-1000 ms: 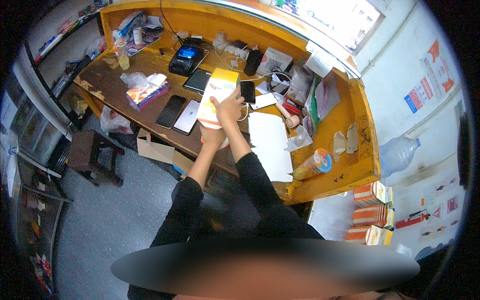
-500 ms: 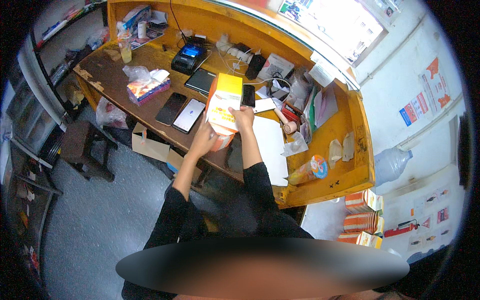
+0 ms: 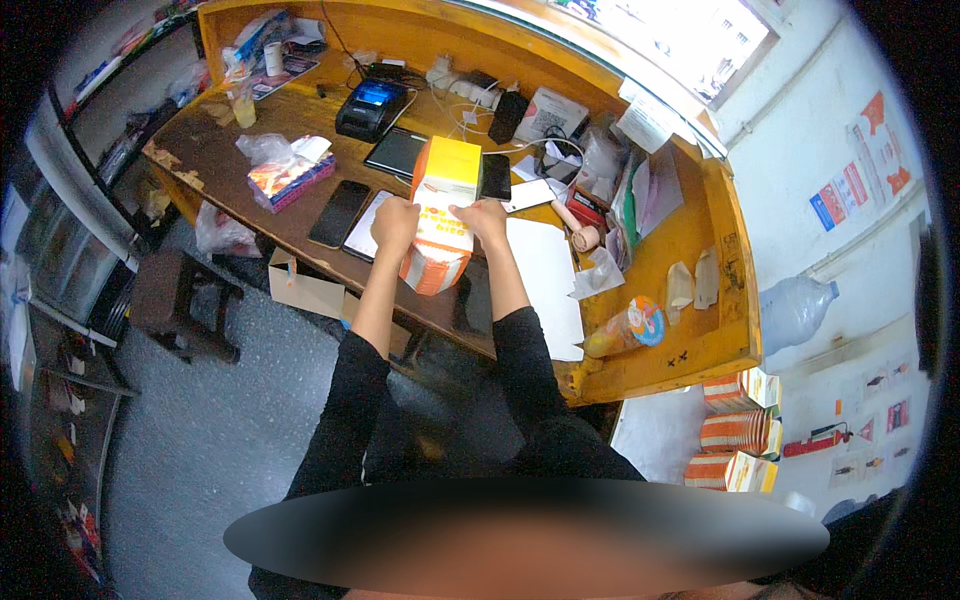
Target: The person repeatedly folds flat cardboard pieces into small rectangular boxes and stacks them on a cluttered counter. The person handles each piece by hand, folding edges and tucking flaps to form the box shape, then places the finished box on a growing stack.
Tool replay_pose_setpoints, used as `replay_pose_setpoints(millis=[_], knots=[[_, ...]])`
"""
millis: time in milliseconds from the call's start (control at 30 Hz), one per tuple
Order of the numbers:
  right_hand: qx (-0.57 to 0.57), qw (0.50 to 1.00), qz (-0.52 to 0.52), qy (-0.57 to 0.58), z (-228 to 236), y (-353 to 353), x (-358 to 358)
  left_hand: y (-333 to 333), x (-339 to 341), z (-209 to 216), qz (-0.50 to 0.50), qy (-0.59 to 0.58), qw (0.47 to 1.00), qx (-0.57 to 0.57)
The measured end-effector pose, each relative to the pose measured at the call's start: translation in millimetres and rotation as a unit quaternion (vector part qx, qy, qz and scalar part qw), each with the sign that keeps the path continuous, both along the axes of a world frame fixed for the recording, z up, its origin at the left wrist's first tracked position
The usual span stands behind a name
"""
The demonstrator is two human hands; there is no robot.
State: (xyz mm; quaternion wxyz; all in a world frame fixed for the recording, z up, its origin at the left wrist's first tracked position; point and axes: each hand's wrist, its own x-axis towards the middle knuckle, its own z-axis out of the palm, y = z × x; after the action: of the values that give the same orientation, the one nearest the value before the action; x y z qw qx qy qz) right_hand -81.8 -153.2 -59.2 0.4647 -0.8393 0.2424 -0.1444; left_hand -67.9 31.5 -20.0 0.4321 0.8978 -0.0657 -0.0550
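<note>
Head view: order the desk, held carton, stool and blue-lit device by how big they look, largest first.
1. Desk
2. Carton and stool: too alike to rank
3. Blue-lit device

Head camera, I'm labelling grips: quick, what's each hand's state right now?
Left hand: holding the yellow-and-white carton at its left side.
Right hand: holding the same carton's right side.

Smooth paperboard carton (image 3: pixel 442 225), scuffed wooden desk (image 3: pixel 205 142).
</note>
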Motion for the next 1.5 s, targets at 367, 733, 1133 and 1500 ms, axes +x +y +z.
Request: replay_pose_setpoints(millis=[367, 733, 1133, 1500], knots=[[-0.264, 0.958, -0.055, 0.093, 26, 17, -67, -37, -26, -59, -0.003, -0.165, 0.981, 0.099], [-0.273, 0.923, -0.036, 0.268, -55, -7, -209, -40, -39, -55, 0.026, -0.43, 0.894, 0.12], [-0.479, 0.853, -0.022, 0.208, -82, 15, -200, -33, -50, 21, -0.103, -0.43, 0.889, 0.118], [-0.448, 0.885, -0.029, 0.122, -62, 6, -212, -30, -68, 65, -0.127, -0.451, 0.883, 0.03]])
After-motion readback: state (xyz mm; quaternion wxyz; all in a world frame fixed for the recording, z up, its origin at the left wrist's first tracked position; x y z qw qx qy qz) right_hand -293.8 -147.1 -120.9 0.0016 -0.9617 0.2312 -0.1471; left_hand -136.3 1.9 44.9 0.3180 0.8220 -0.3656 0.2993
